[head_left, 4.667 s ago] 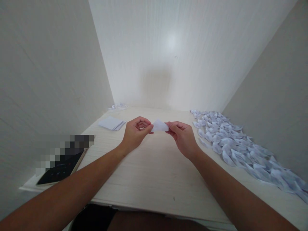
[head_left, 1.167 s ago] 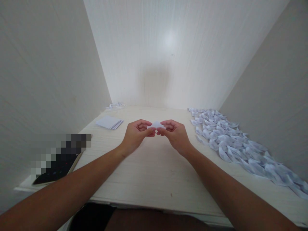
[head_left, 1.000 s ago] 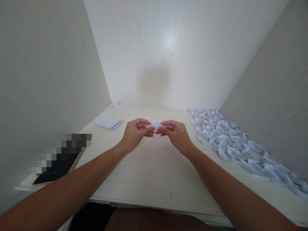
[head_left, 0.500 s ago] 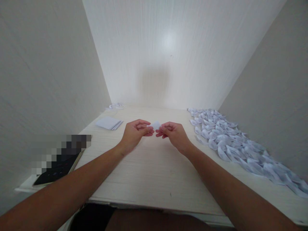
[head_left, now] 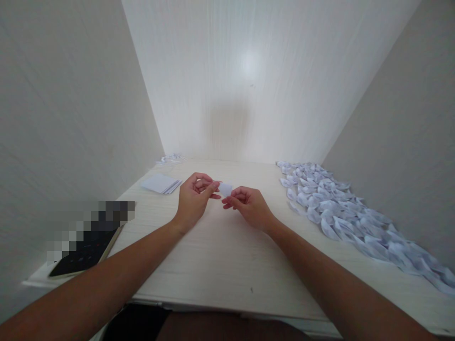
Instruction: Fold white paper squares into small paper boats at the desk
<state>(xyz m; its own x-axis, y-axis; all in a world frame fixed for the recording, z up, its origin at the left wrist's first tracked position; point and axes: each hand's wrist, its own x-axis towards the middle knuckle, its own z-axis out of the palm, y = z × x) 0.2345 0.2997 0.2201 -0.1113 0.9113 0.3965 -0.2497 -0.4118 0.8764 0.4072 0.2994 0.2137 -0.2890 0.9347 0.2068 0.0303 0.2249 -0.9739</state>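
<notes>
A small piece of white paper is held up between my two hands, above the middle of the table. My left hand pinches its left side between thumb and fingers. At its lower right corner, the thumb and fingertips of my right hand are closed on it. The fingers cover part of the paper, so I cannot make out all its folds. Beyond my left hand lies a stack of flat white paper squares. Many folded white paper pieces spread in overlapping rows to the right of my right hand.
Thin white paper scraps lie at the table's back left corner. A dark flat device, partly blurred out, rests along the left edge. Pale walls enclose the white table at the back and both sides.
The paper has turned and shifted slightly left. My left hand has moved a little left and up, while my right hand has dropped lower, to the paper's lower corner.
</notes>
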